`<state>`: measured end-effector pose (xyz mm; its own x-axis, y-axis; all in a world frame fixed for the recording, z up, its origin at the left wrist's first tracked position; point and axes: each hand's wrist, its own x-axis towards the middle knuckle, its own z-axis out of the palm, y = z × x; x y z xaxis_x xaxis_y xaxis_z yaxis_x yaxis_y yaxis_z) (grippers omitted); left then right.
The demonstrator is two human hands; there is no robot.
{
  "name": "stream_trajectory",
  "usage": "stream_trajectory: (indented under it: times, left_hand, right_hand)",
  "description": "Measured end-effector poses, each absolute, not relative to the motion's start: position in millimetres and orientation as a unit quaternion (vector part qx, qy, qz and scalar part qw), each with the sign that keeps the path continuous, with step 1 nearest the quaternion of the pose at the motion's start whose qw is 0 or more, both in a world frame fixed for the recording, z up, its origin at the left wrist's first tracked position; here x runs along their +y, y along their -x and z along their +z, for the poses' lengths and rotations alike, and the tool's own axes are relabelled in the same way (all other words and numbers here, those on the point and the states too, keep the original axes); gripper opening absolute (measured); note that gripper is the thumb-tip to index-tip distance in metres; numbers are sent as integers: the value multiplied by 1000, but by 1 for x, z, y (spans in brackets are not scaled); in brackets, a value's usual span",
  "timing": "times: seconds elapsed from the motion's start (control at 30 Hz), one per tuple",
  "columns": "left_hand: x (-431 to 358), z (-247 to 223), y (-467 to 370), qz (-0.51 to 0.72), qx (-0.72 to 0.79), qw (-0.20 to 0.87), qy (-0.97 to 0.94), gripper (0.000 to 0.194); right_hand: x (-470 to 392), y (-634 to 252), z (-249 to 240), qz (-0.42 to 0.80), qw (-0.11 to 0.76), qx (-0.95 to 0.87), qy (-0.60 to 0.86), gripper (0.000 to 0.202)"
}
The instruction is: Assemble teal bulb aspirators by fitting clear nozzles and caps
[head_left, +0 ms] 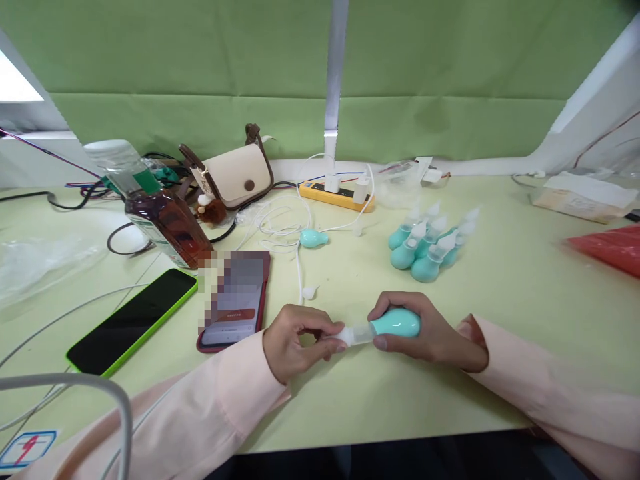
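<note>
My right hand [420, 333] is closed round a teal bulb [400, 323] that looks like a nasal aspirator, lying on its side just over the table. A clear tube section [362, 333] joins the bulb to a whitish soft tip [344, 335]. That tip is pinched between the thumb and fingers of my left hand [300, 340]. Beyond my right hand stands a cluster of several finished-looking teal aspirators [426, 257] with clear tips upward. A loose teal bulb [313, 238] and a small whitish tip [310, 292] lie beyond my left hand.
Left are a green-edged phone [133, 323], a red-cased phone [235, 307] and a tilted bottle of brown liquid [160, 213]. Behind stand a cream handbag [237, 173] and a yellow power strip [336, 196] with white cables. Red plastic [610, 247] lies right.
</note>
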<state>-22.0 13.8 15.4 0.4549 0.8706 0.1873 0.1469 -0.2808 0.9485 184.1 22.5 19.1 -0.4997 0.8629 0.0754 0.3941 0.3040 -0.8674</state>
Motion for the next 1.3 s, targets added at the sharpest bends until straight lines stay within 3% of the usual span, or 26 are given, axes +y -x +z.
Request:
stream_trajectory:
  times: [0.2,0.4,0.57,0.9,1.03,1.17,1.3]
  left_hand:
    - [12,13,22,429,324,441,-719,13]
    - [10,11,21,435,372,526,-629,8]
    - [14,7,20,415,391,661,-488,11]
    - [17,10,19,482,360,621,-503,14]
    - [16,10,19,460,398,664,-434,29]
    - [15,11,19,421,392,710,-406,24]
    - [15,12,20,424,372,702,-435,21]
  right_hand:
    - [22,-181,16,604,245,-617,442,28]
    - [14,-175,15,623,273,-582,446,29]
    - [9,-174,14,490,307,-676,456,24]
    - [16,-181,-1,98,371,-863,328,25]
    - [19,-185,0,-42,366,-887,279,21]
    - [20,-185,7,-112,353,-894,252,15]
    - [19,-186,8,-98,348,-902,235,22]
